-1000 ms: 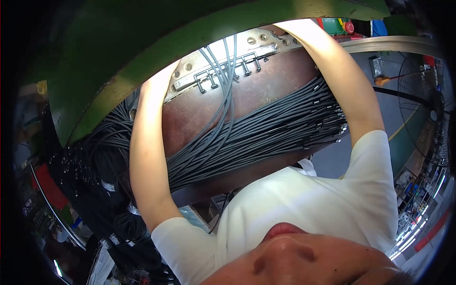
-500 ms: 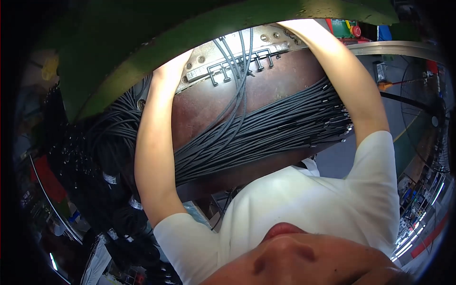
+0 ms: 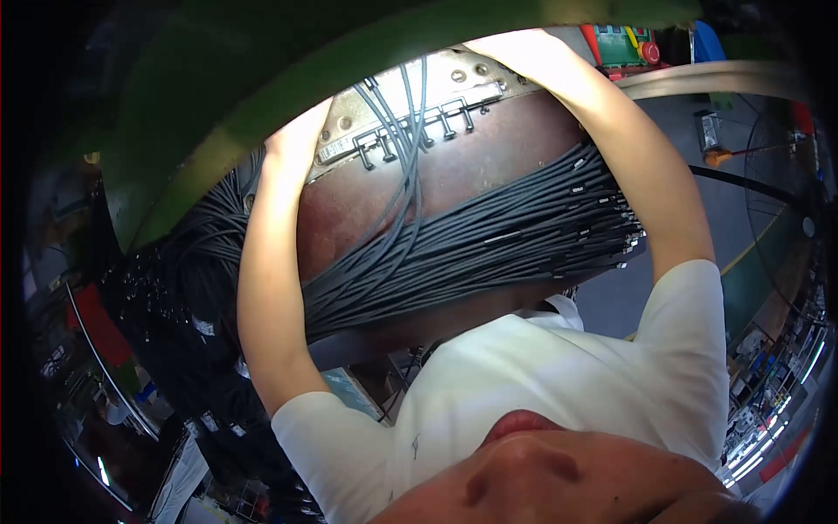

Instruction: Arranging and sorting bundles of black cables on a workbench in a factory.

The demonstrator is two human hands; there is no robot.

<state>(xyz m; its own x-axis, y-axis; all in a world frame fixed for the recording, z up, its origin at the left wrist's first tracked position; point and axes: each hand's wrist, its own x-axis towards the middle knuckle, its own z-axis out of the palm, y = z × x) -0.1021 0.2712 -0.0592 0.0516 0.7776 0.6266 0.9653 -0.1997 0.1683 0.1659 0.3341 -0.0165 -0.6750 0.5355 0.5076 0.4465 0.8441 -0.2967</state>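
Observation:
Both arms reach up under a green machine frame (image 3: 349,79). My left hand (image 3: 301,127) shows only at its wrist and lower back; its fingers are hidden behind the frame. At the lit metal plate's right side, my right hand (image 3: 515,51) also has its fingers covered by the frame. Between the arms, the bolted metal plate (image 3: 345,109) carries a bar with a row of black metal hooks (image 3: 419,135). A few dark cables (image 3: 410,166) run up past the hooks. What either hand holds, if anything, cannot be seen.
A thick bundle of dark cables (image 3: 463,236) with small end connectors lies across the brown table (image 3: 497,144). More cables (image 3: 166,288) hang at the left. A green control box (image 3: 618,48) with a red button is at upper right, above an orange-handled tool (image 3: 717,157).
The view has shifted a little, so the plate and cables appear farther left. My right hand has come slightly inward along the frame's edge. The cables keep about the same arrangement.

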